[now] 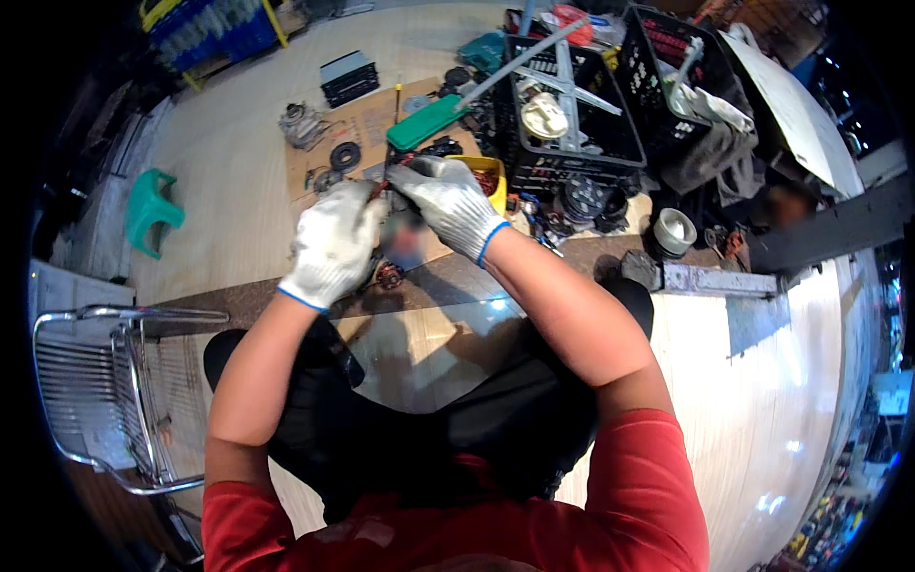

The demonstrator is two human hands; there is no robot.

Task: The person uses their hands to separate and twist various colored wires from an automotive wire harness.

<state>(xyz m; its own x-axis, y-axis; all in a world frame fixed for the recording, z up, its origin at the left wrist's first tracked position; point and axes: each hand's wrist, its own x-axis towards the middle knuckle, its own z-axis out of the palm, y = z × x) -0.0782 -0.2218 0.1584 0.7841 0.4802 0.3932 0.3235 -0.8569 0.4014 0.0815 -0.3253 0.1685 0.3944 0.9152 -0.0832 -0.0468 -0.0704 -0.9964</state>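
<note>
Both my hands wear white knit gloves with blue cuffs and meet over a cardboard sheet (357, 124) on the floor. My left hand (334, 238) is closed, its fingertips on a small dark reddish piece (379, 189) whose kind I cannot make out. Against the same spot, my right hand (438, 195) is closed too; what its fingers pinch is hidden. A thin dark rod with a yellow end (397, 91) runs up from between the hands. Below them lies a round part with copper-coloured windings (388, 275). Beside my right hand stands a yellow container (498, 195) with reddish-brown bits in it.
A green-headed tool with a long grey handle (424, 122) leans toward black crates (581, 162) at the right. Several metal parts and a black ring (345, 155) lie on the cardboard. A green stool (152, 212) and a metal chair (105, 391) stand left; a white cup-shaped part (675, 231) sits right.
</note>
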